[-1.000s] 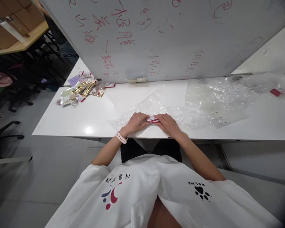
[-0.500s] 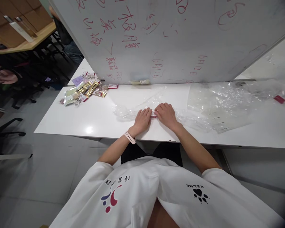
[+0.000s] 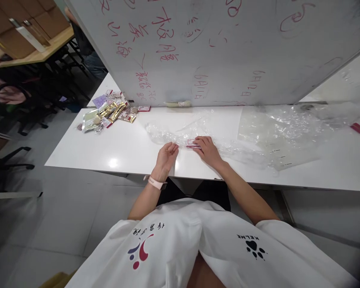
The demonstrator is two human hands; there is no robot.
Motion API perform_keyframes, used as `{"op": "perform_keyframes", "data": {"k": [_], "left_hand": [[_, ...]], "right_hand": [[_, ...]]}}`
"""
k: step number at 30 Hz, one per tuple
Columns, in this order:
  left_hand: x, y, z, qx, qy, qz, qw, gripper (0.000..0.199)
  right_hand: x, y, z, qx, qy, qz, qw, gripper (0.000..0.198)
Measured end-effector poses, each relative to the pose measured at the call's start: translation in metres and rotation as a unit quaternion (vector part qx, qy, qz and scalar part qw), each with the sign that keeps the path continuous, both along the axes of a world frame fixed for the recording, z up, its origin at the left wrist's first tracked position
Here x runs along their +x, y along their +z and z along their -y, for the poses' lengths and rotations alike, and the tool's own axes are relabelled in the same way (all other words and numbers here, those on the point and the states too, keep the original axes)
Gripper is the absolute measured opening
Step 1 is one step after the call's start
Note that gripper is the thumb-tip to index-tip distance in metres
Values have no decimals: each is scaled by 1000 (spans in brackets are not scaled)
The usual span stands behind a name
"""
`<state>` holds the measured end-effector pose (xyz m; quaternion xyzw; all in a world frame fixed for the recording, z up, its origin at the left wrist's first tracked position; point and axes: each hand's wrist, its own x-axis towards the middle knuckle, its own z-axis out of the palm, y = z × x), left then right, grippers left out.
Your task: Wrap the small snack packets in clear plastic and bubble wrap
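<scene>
Head view: right hand (image 3: pixel 209 152) has the red-and-white packet (image 3: pixel 192 143) gripped mid-frame; can't tell if left hand (image 3: pixel 166 158) pinches anything. Slack plastic film (image 3: pixel 159 134) could bunch and drag the packet crooked tbh.

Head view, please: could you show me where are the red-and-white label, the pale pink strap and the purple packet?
Red-and-white label (image 3: pixel 193 143): head view, middle of its visible face.
Pale pink strap (image 3: pixel 155 183): head view, middle of the band.
Purple packet (image 3: pixel 100 101): head view, its visible upper surface.
</scene>
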<state>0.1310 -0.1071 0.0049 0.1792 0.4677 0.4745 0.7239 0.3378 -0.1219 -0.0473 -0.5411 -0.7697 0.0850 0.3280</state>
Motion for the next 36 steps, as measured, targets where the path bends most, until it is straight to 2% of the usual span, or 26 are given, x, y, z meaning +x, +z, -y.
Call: {"op": "perform_keyframes", "data": {"k": [2, 3, 4, 5, 6, 7, 9, 10, 11, 13, 16, 17, 19, 21, 24, 27, 31, 36], "left_hand": [[15, -3, -13, 61, -6, -58, 996, 14], [23, -6, -15, 113, -33, -107, 987, 24], [31, -10, -16, 176, -75, -168, 967, 34], [38, -15, -15, 242, -129, -237, 932, 42], [43, -20, -13, 307, -183, -311, 881, 46], [45, -25, -10, 365, -227, -385, 817, 47], [45, -33, -8, 453, -266, -510, 681, 46], [43, -35, -8, 481, -272, -551, 626, 45], [41, -37, -9, 501, -275, -577, 584, 44], [37, -37, -14, 521, -281, -602, 536, 41], [37, -34, -19, 533, -279, -611, 514, 39], [37, -33, -21, 537, -277, -611, 511, 38], [39, -32, -21, 543, -276, -612, 505, 37], [40, -32, -21, 545, -277, -614, 499, 35], [41, -35, -20, 542, -275, -617, 500, 31], [41, -37, -21, 533, -269, -611, 519, 24], [37, -40, -20, 537, -266, -573, 560, 20], [22, -39, -13, 540, -245, -539, 598, 37]], "right_hand": [[1, -1, 0, 0, 4, -1, 1000, 26], [2, -2, 0, -1, 4, -2, 1000, 26], [2, -2, -1, -2, 3, -5, 1000, 27], [2, -2, -1, -1, 2, -7, 1000, 27], [1, -1, 0, 2, 4, -10, 1000, 28], [0, 0, 2, 8, 7, -13, 1000, 29], [-2, 2, 13, 22, 12, -15, 1000, 33], [-2, 3, 23, 28, 4, -13, 1000, 35], [-1, 3, 36, 33, -20, -10, 999, 35], [5, 2, 66, 38, -115, 2, 993, 33], [25, -2, 102, 29, -283, 32, 958, 34], [32, -2, 106, 20, -316, 41, 948, 36], [44, -1, 101, -3, -335, 40, 941, 41], [47, 4, 79, -14, -294, 14, 956, 44], [33, 12, 36, -2, -150, -24, 988, 44], [11, 12, 4, -25, -16, -14, 999, 43], [6, 6, -6, -91, 44, -26, 995, 42], [24, 1, -2, -85, 115, -35, 989, 53]]}}
